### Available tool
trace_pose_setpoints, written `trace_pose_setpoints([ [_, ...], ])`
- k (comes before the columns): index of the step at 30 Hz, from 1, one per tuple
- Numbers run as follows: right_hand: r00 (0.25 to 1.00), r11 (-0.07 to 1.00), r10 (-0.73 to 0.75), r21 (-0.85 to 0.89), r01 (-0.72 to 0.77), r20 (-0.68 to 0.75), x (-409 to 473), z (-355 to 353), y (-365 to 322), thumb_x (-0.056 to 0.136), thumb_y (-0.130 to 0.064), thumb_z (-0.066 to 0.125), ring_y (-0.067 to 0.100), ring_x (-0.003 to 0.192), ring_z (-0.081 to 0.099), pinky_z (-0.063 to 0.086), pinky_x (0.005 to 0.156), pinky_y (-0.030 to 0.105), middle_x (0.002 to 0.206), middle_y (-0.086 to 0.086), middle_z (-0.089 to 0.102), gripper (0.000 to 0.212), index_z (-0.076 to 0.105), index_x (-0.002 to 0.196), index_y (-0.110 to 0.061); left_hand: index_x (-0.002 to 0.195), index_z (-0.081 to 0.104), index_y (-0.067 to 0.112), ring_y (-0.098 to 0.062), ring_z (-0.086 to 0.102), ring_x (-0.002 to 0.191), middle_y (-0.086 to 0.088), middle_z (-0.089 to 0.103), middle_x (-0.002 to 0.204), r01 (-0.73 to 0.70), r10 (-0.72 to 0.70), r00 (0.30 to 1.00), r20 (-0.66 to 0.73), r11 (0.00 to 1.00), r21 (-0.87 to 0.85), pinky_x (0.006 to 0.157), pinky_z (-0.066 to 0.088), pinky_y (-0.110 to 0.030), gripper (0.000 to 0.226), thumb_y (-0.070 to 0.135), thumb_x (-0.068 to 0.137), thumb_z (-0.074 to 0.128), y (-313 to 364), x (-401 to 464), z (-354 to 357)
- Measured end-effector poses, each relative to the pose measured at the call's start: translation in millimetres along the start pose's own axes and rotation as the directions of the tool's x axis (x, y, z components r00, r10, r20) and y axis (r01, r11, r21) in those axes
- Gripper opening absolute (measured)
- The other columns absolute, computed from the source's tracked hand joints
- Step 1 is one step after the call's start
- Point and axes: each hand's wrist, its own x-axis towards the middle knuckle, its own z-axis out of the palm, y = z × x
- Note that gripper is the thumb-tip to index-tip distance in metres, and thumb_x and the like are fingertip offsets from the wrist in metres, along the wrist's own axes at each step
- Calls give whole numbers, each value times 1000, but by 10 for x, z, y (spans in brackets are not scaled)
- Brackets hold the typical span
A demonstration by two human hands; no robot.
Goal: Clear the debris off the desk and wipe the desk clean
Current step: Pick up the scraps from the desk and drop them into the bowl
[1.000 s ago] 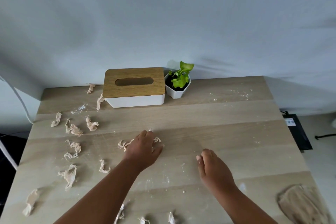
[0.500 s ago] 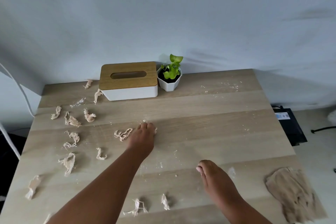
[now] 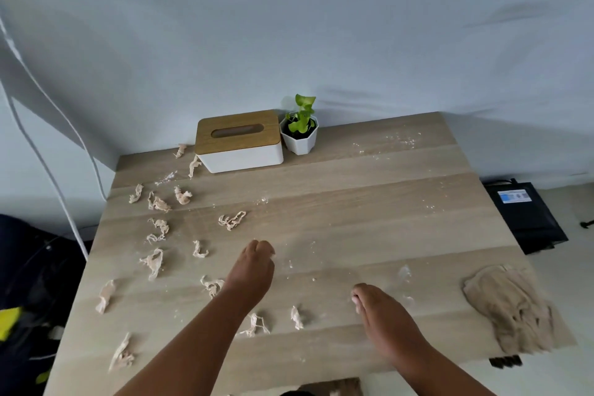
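The left hand point(image 3: 254, 270) lies knuckles-up over the middle of the desk point(image 3: 369, 196), fingers curled under; its grip seems closed, though whether it holds any scrap cannot be told from behind. Torn paper debris point(image 3: 153, 262) is scattered mostly to its left, with one curl point(image 3: 232, 220) just beyond the fingertips and another shred point(image 3: 212, 286) touching the wrist's left side. The right hand point(image 3: 382, 312) rests nearer the front edge, fingers loosely together and bent down to the surface, holding nothing visible; a small shred point(image 3: 296, 318) lies to its left. A crumpled beige cloth point(image 3: 508, 309) sits well right of it, at the desk's corner. A tissue box point(image 3: 239, 140) and potted plant point(image 3: 300, 130) stand at the back.
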Motion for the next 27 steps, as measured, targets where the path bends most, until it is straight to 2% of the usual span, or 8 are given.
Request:
trace_pose_setpoints([
  [3,1000,1000,-24,-11,24,-17,-25,54,-87,106,-28,44,10,80,56,45,71,31,90,-10,55,9,52,102,-26,89,54,10,-24,53,78,-6,55,85,48,-48,999,1,999,-12,73,46,-40,8,7,94,48,-5,-275,-83],
  [6,996,997,-72,-40,70,-60,-38,121,-189,108,-35,41,16,76,59,41,64,33,89,-9,54,17,53,103,-25,81,49,11,-22,50,71,-3,53,75,118,-119,993,-22,993,-16,65,38,-37,14,9,95,47,-28,-551,-141],
  [8,991,990,-117,-80,112,-67,-56,169,-266,108,-39,37,18,76,61,41,62,32,92,-8,56,22,54,106,-25,80,50,9,-23,52,68,-6,54,72,162,-162,986,-31,987,-13,62,38,-38,13,8,93,48,-43,-729,-167],
  [15,984,979,-176,-104,174,-14,-160,269,-517,102,-53,35,20,84,62,42,65,34,102,-5,57,28,46,104,-27,85,48,11,-30,54,74,-4,55,79,186,-187,982,-33,982,-16,67,43,-42,10,7,94,49,-81,-1215,-164],
  [18,985,973,-173,-152,172,8,-169,298,-581,99,-58,35,22,92,63,43,68,34,110,-4,57,38,46,115,-26,85,46,16,-28,54,74,1,54,77,181,-181,983,-35,983,5,63,36,-36,15,23,94,56,-103,-1344,-123],
  [21,987,970,-160,-181,162,24,-159,340,-633,96,-61,38,22,100,64,47,73,34,117,-2,57,46,45,125,-26,88,48,22,-22,60,77,4,62,83,188,-188,982,-6,980,67,64,42,-34,29,49,96,56,-145,-1381,-51],
  [27,995,973,-97,-210,100,22,-138,426,-684,94,-65,41,21,105,62,52,77,34,121,-1,54,56,43,133,-26,105,48,21,-27,68,89,-2,69,95,115,-118,993,21,986,118,67,50,-37,33,53,97,48,-278,-1285,91],
])
